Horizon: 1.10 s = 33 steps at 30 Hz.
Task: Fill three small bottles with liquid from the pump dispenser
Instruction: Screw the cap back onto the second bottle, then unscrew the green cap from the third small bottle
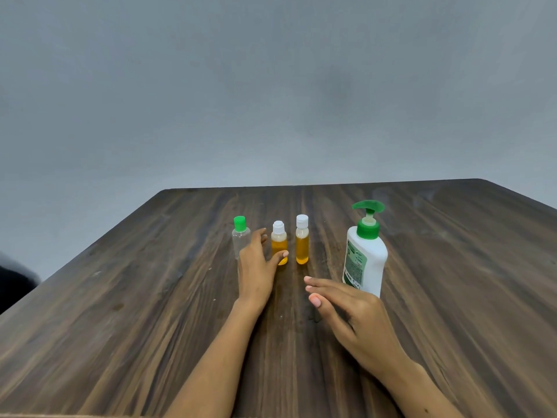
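Note:
Three small bottles stand upright in a row on the wooden table (150, 312). The left one, a clear bottle with a green cap (240, 236), looks empty. The middle bottle (279, 244) and the right bottle (302, 241) have white caps and hold amber liquid. A white pump dispenser (365, 257) with a green pump stands to their right. My left hand (257, 267) reaches between the clear and middle bottles, fingers straight, thumb touching the middle bottle's lower part. My right hand (346, 309) hovers open in front of the dispenser, fingers pointing left.
A plain grey wall rises behind the table's far edge (316, 184). A dark object (13, 285) sits off the table's left side.

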Each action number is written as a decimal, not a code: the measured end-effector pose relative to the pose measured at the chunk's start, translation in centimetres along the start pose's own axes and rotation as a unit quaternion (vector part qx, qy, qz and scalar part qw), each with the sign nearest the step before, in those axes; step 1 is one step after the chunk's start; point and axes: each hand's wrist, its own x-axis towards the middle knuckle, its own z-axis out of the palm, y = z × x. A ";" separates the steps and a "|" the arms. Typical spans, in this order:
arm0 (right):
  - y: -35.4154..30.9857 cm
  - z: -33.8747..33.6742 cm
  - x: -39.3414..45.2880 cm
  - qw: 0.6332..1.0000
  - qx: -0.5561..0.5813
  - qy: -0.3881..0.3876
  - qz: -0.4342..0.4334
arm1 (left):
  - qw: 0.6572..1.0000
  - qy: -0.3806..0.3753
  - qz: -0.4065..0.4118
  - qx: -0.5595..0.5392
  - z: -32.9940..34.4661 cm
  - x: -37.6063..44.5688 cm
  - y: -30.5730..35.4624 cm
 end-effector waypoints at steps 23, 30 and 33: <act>0.3 0.1 -0.2 1.000 -0.009 -0.013 -0.018 | 0.996 0.009 -0.081 -0.039 -4.4 3.4 -3.7; -0.1 -0.1 -0.2 1.000 -0.004 -0.020 -0.011 | 0.994 -0.058 -0.053 -0.072 -6.5 -1.9 -0.9; -0.1 -0.3 -0.1 1.000 -0.010 -0.018 -0.005 | 0.991 -0.089 -0.039 -0.097 -6.4 -5.3 1.0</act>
